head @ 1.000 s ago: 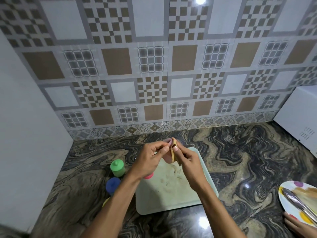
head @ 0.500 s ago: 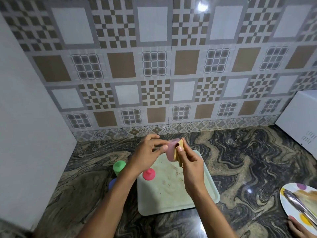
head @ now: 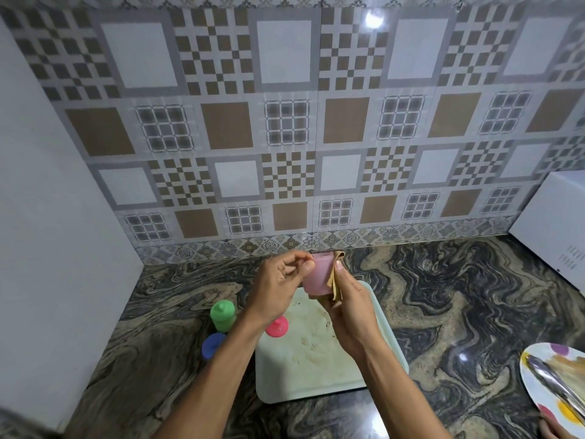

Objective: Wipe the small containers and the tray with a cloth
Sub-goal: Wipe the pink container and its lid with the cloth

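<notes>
Leaning over the worktop point(head: 443, 312), I am looking down at the pale, stained tray point(head: 304, 378) in the lower centre of the frame. A pink lid point(head: 277, 327) is lying near its left edge, and a blue container point(head: 212, 343) and a green container point(head: 223, 315) are standing just left of it. Above the tray's far end, my left grip point(head: 278, 286) is pinching the pink container point(head: 318, 275) near its top, while my right grip point(head: 351, 308) is clamping the tan cloth point(head: 336, 284) against its right side. Beyond, a tiled wall point(head: 285, 122) is filling the upper frame.
</notes>
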